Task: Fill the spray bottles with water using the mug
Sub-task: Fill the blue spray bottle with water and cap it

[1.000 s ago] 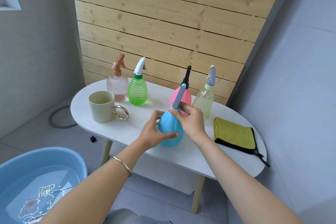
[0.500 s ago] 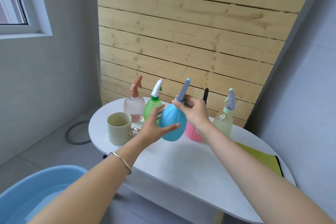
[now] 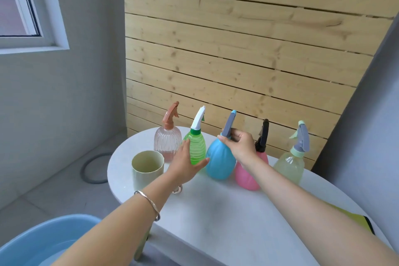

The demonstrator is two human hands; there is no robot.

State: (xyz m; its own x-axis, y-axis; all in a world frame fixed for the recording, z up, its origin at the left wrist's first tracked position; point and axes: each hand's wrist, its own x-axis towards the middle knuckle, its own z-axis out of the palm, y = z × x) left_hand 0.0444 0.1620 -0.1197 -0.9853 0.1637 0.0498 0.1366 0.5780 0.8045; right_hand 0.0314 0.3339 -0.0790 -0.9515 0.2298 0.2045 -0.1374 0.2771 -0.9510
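Several spray bottles stand in a row at the back of the white table (image 3: 226, 218): a clear pink one (image 3: 166, 142), a green one (image 3: 197, 147), a blue one (image 3: 220, 162), a pink one (image 3: 246, 176) with a black head, and a pale yellow one (image 3: 290, 165). My right hand (image 3: 239, 143) grips the blue bottle's neck just under its grey spray head. My left hand (image 3: 185, 163) is spread open, thumb near the blue bottle's side, fingers in front of the green one. A cream mug (image 3: 146, 169) stands left of my left hand.
A blue basin (image 3: 36, 242) holding water sits on the floor at the lower left. A yellow cloth (image 3: 356, 220) lies on the table's right end. Behind the table is a wooden slat wall; a grey wall closes the right side.
The blue bottle has gone from the table's front to the back row, between the green and pink bottles. My left hand has come off its body and opened. The camera has tilted up.
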